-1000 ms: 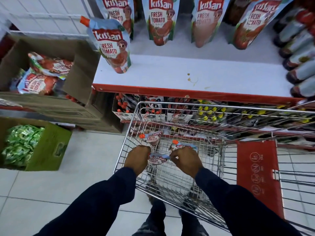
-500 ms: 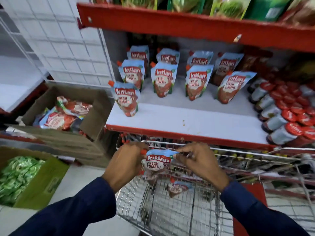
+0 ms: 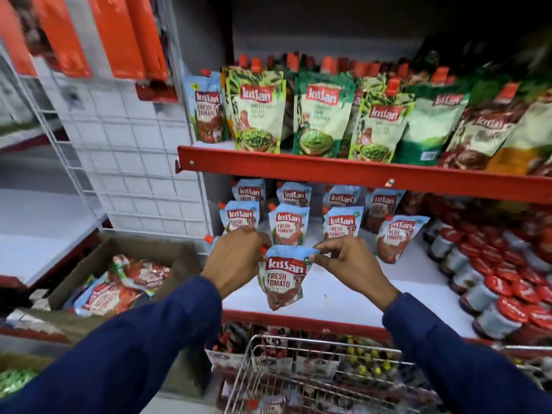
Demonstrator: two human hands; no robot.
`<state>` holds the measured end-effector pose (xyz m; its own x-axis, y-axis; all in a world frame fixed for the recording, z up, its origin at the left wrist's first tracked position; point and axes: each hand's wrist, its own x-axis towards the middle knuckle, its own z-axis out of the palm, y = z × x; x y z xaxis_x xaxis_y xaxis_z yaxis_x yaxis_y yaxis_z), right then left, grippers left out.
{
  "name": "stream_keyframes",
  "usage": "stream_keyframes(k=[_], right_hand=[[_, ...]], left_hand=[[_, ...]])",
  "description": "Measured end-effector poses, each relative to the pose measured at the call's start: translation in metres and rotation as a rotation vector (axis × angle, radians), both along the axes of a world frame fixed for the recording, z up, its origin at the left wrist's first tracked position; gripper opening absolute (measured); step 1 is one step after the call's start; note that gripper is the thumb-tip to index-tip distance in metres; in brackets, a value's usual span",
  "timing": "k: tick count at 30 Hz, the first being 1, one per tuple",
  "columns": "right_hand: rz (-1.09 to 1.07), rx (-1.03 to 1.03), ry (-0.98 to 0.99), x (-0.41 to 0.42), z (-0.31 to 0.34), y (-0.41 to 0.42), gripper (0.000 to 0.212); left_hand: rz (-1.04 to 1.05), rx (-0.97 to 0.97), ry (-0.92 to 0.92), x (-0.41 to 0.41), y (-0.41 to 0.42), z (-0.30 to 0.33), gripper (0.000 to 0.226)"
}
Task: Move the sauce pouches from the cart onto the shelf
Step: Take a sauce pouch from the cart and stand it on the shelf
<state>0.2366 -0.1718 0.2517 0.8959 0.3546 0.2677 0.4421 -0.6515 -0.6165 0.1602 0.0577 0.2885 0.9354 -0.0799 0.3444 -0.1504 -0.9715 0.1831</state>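
Placing step in hand, by the look of it. Kissan Fresh Tomato pouch (image 3: 282, 280) held upright by its top edge, over the front of the white shelf (image 3: 343, 297), apparently clear of the surface, though contact at its base cannot be told for certain. Left hand (image 3: 236, 258) pinching the top left corner by the orange spout; right hand (image 3: 348, 261) pinching the top right corner, fingers (image 3: 321, 256) narrow and closed on the film.

Just beyond the fingers, rows of matching tomato pouches (image 3: 288, 224) standing upright, one more partly hidden behind the left hand. Bare shelf below and to the right of the fingers. Further right, capped jars (image 3: 501, 282) lying in ranks. Well below the fingers, the wire cart (image 3: 313, 354), with at least one more pouch visible inside.

Next move, as a judgement: lower until the base sits flat in the open front spot, in line with the standing rows, settle it upright, then release both corners together. Soft base, likely to tip forward if let go unevenly.
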Motion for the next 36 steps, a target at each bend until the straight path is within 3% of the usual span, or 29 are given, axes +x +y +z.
stream_keyframes(k=[13, 32, 36], right_hand=[[-0.108, -0.191, -0.004, 0.063, -0.024, 0.017, 0.016], [-0.049, -0.177, 0.161, 0.071, -0.049, 0.020, 0.017], [-0.045, -0.173, 0.147, 0.062, -0.050, 0.018, 0.036]], left_hand=[[-0.016, 0.117, 0.125, 0.082, 0.004, -0.023, 0.029], [-0.061, 0.075, 0.220, 0.090, 0.004, -0.054, 0.033], [-0.044, 0.111, 0.204, 0.087, 0.005, -0.058, 0.048]])
